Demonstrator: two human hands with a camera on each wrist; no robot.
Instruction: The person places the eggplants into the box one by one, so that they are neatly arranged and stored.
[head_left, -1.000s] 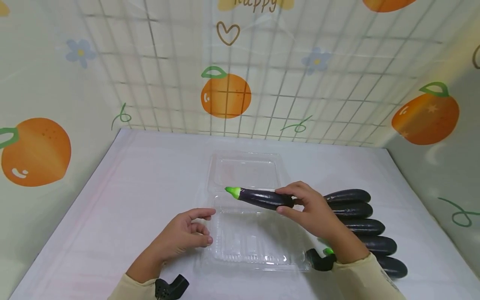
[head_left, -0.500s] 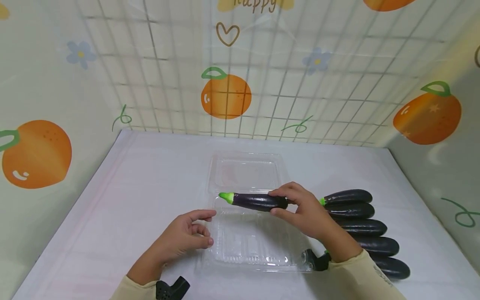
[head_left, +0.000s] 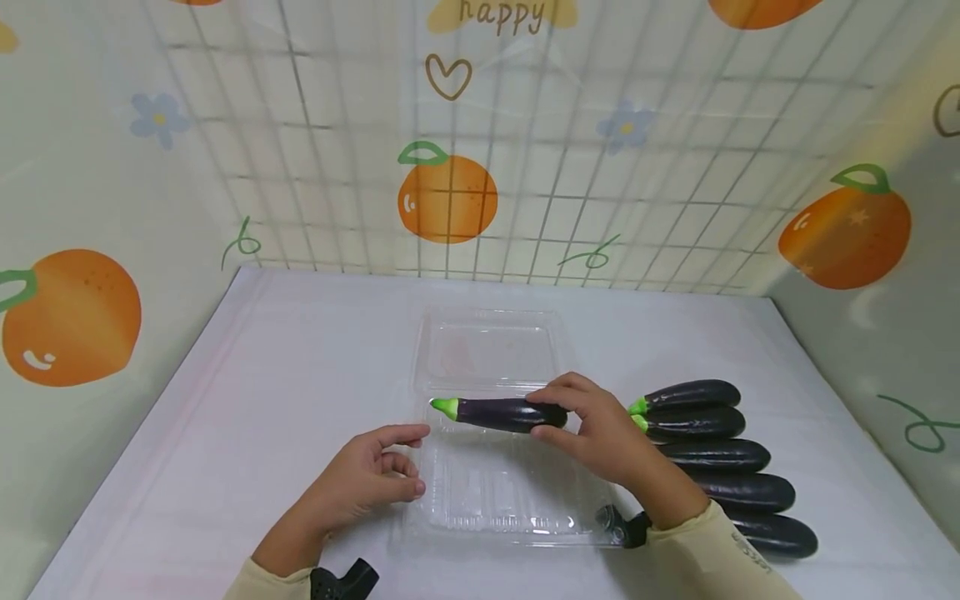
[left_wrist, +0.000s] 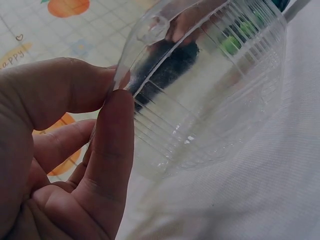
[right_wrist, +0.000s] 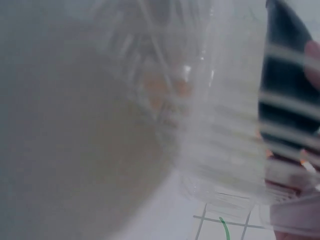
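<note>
R hand (head_left: 592, 429) is holding one eggplant (head_left: 495, 414), grip closed round its fat dark end, thumb on near side, fingers on far side. Eggplant is lying crosswise, roughly level, green cap (head_left: 446, 408) pointing to person's L; it's sitting over the base of an open clear box (head_left: 517, 543), nr the hinge side. Whether it's touching the base: can't tell. L hand (head_left: 367, 475) is minding the box's L edge; L wrist view is showing thumb & forefinger pinching the rim, grip narrow, other fingers curling loosely below. Box lid (head_left: 491, 350) is lying folded back, flat, on far side of base. To R, a row of five more eggplants (head_left: 723, 456) is resting on the white-covered bench (head_left: 300, 358), close together, dark ends facing R; green caps are showing on the far two, R hand & forearm hiding parts of the others. R wrist view is mostly blurring, w/ box plastic & a dark eggplant showing thru. Patterned backdrop (head_left: 337, 192) w/ printed oranges is hanging behind, grid lines showing thru.
</note>
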